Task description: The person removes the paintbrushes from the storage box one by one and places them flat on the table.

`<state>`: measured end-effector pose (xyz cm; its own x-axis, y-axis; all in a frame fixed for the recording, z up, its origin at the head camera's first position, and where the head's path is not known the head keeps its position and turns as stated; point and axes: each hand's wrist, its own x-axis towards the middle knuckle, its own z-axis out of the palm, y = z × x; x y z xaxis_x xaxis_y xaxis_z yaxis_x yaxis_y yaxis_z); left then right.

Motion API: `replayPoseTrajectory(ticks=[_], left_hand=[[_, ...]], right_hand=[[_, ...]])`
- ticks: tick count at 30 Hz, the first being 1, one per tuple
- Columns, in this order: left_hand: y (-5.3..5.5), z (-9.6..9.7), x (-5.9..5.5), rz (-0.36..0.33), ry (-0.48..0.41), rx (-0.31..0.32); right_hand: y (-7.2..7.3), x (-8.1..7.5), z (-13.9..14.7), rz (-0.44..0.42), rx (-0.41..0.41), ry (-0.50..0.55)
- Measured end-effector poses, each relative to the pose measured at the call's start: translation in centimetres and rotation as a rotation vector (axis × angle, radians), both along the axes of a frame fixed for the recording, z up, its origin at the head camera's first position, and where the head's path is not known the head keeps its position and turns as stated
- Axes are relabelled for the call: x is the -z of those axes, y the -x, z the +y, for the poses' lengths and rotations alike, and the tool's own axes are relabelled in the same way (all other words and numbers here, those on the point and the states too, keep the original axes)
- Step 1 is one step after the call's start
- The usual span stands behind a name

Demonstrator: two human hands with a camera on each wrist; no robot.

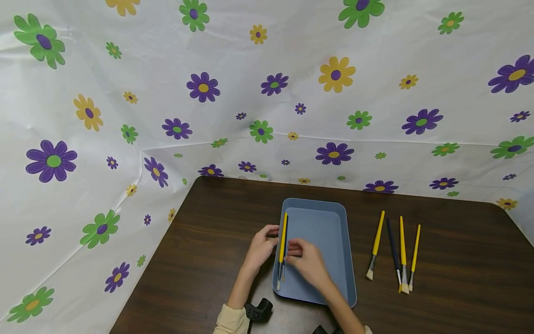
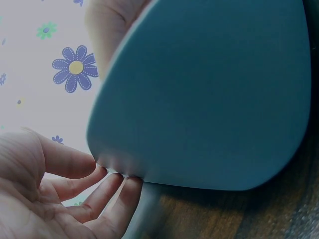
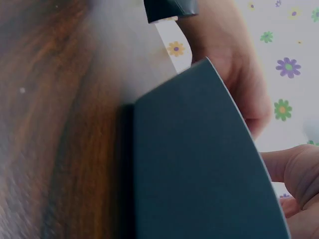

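Note:
My left hand [image 1: 260,248] is at the left rim of a blue-grey tray [image 1: 319,250], its fingertips touching the outer wall in the left wrist view. Inside the tray, along that left side, a yellow-handled paintbrush [image 1: 283,239] lies beside a dark-handled paintbrush [image 1: 286,232], bristles toward me. My right hand [image 1: 308,262] reaches over the tray with bent fingers, fingertips right at the dark brush. In the right wrist view, the tray wall hides those fingertips, while the thumb shows over the edge.
Right of the tray, several paintbrushes lie on the brown table [image 1: 459,260]: a yellow-handled one [image 1: 378,234] apart, then a dark-handled one [image 1: 392,241] and two yellow-handled ones with bristle ends close together. A white flowered sheet [image 1: 233,55] stands behind the table.

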<state>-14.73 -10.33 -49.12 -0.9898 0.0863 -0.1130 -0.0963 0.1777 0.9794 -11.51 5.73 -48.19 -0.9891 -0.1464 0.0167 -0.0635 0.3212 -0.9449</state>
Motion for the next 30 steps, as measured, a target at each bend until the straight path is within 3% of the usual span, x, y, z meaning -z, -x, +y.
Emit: replayPoseTrajectory(ticks=[22,30], left_hand=[[-0.1,0.0,0.1,-0.002,0.011,0.002],[-0.3,-0.1,-0.2,0.01,0.007,0.006]], right_hand=[[-0.5,0.5,-1.1,-0.033,-0.003,0.064],[-0.5,0.8,-1.6,-0.024,0.018,0.034]])
